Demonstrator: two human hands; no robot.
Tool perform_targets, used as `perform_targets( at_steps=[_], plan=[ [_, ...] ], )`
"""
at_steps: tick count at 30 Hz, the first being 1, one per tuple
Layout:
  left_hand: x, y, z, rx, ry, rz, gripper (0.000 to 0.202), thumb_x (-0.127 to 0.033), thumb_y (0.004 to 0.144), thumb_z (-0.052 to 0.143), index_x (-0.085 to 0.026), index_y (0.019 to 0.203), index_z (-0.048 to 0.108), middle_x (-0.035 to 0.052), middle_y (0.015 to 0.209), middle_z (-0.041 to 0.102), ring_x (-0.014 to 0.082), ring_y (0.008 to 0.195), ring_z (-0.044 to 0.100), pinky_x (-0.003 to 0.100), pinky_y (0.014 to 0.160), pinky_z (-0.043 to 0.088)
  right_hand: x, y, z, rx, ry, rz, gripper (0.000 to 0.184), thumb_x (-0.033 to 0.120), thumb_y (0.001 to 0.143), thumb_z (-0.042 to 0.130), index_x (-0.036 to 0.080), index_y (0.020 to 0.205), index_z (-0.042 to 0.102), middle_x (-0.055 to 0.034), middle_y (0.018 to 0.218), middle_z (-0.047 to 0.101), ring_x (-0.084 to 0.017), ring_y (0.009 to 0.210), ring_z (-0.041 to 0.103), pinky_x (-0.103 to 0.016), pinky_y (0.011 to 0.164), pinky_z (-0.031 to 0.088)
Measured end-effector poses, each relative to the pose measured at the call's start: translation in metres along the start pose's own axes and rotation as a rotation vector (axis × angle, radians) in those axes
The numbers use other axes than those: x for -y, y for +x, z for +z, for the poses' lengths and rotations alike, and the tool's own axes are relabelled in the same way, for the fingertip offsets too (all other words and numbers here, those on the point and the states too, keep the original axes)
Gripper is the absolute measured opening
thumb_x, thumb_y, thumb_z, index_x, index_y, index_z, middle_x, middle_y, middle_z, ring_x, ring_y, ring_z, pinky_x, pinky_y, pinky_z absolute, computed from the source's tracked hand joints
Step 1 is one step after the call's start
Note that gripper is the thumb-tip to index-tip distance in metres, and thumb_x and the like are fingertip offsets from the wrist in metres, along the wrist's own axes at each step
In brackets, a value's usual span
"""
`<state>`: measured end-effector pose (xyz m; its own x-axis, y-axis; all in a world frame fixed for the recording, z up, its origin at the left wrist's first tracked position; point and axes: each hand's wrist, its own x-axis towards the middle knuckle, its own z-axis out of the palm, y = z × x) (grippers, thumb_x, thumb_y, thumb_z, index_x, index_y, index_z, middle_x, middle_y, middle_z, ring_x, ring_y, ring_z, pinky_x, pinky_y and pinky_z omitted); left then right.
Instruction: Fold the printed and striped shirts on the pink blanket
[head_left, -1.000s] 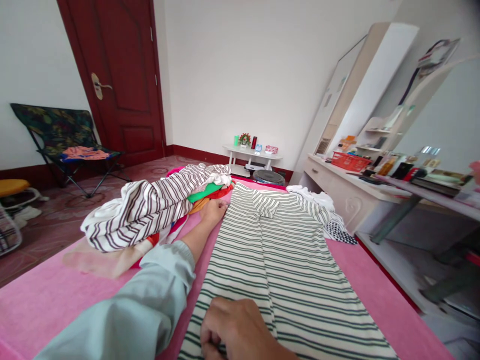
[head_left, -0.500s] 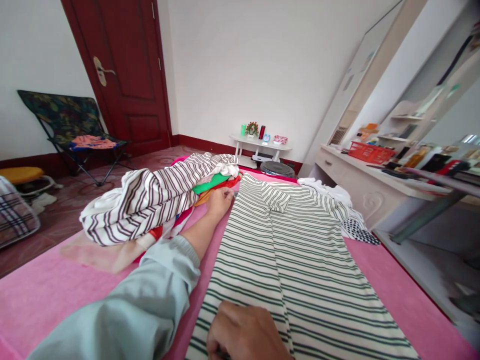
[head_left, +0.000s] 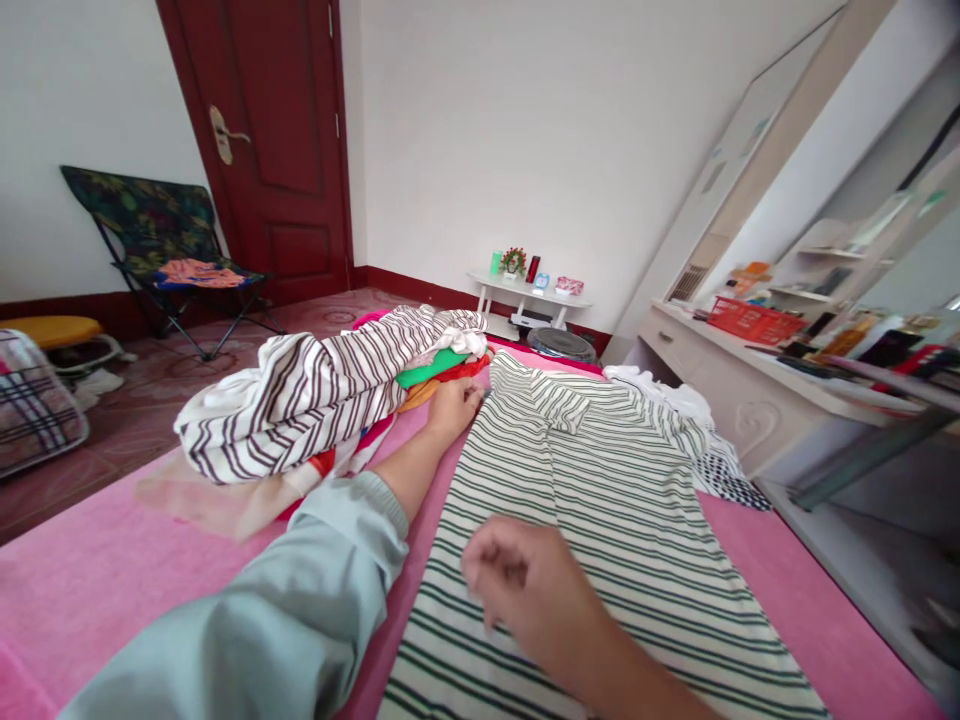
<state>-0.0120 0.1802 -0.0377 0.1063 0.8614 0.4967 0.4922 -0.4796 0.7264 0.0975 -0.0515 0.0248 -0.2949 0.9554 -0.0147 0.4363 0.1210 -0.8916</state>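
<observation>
A white T-shirt with thin dark green stripes (head_left: 622, 500) is spread out in front of me, one short sleeve folded inward on top. At its far left edge, near the shoulder, my left hand (head_left: 454, 408) has its fingers bent and closed on the cloth; the fingertips are partly hidden. Over the lower left of the shirt hovers my right hand (head_left: 529, 580), slightly blurred. Its fingers are loosely curled with a gap to the thumb, and nothing shows in them.
Left of the shirt lies a clothes heap (head_left: 300, 400) with a brown-striped garment on top. White and checked clothes (head_left: 720, 460) lie beyond its right shoulder. The pink bedspread (head_left: 112, 570) runs underneath. A dressing table (head_left: 720, 385) stands right, a folding chair (head_left: 157, 230) left.
My right hand has lifted off the shirt and moved forward, its fingers loosening. My left hand stays at the shirt's edge. The whole view has shifted slightly.
</observation>
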Motion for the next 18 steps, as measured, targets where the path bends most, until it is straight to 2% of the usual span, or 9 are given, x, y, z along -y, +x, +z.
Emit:
perform_targets(
  at_steps=[3,5,7,9,14,18],
  plan=[
    [-0.002,-0.001,0.000,0.017,-0.034,0.016,0.015,-0.025,0.081,0.059,-0.017,0.082,0.071,0.0034,0.078,0.072,0.0163,0.067,0.063,0.024,0.062,0.045,-0.003,0.060,-0.036,-0.273,0.022,0.020,0.007,0.022,0.072,0.052,0.018,0.076,0.057,0.0006,0.069,0.059,-0.012,0.061,0.057,-0.021,0.051,0.042],
    [-0.003,-0.001,-0.001,0.024,-0.059,0.027,0.016,-0.026,0.080,0.060,-0.017,0.084,0.072,0.0033,0.078,0.072,0.0166,0.066,0.063,0.024,0.061,0.045,-0.017,0.103,-0.050,-0.401,-0.029,0.056,0.016,0.026,0.070,0.055,0.018,0.084,0.057,-0.0012,0.078,0.061,-0.014,0.065,0.059,-0.023,0.051,0.044],
    [-0.004,-0.001,-0.002,0.034,-0.088,0.041,0.016,-0.025,0.079,0.060,-0.017,0.083,0.073,0.0026,0.077,0.073,0.0168,0.067,0.064,0.024,0.062,0.046,-0.034,0.139,-0.053,-0.512,-0.132,0.100,0.022,0.030,0.069,0.058,0.017,0.087,0.056,-0.0041,0.084,0.062,-0.015,0.064,0.060,-0.024,0.051,0.045],
    [-0.003,0.000,-0.003,0.052,-0.150,0.048,0.014,-0.023,0.078,0.061,-0.017,0.081,0.074,0.0023,0.078,0.073,0.0174,0.070,0.066,0.024,0.066,0.048,-0.049,0.162,-0.050,-0.596,-0.254,0.101,0.025,0.034,0.068,0.060,0.017,0.086,0.055,-0.0058,0.083,0.062,-0.017,0.066,0.060,-0.026,0.053,0.045],
    [-0.002,0.001,-0.003,0.089,-0.247,0.029,0.015,-0.015,0.074,0.062,-0.016,0.081,0.075,0.0035,0.082,0.074,0.0183,0.077,0.068,0.025,0.073,0.051,-0.069,0.179,-0.041,-0.691,-0.390,0.045,0.021,0.040,0.074,0.054,0.020,0.078,0.054,-0.0031,0.067,0.062,-0.020,0.067,0.061,-0.028,0.058,0.045],
    [-0.003,0.001,-0.002,0.109,-0.271,-0.021,0.013,-0.020,0.074,0.065,-0.015,0.080,0.075,0.0040,0.078,0.074,0.0170,0.070,0.067,0.024,0.066,0.051,-0.080,0.181,-0.044,-0.728,-0.346,-0.030,0.012,0.031,0.072,0.053,0.020,0.075,0.056,-0.0012,0.065,0.063,-0.018,0.066,0.062,-0.028,0.063,0.046]
  ],
)
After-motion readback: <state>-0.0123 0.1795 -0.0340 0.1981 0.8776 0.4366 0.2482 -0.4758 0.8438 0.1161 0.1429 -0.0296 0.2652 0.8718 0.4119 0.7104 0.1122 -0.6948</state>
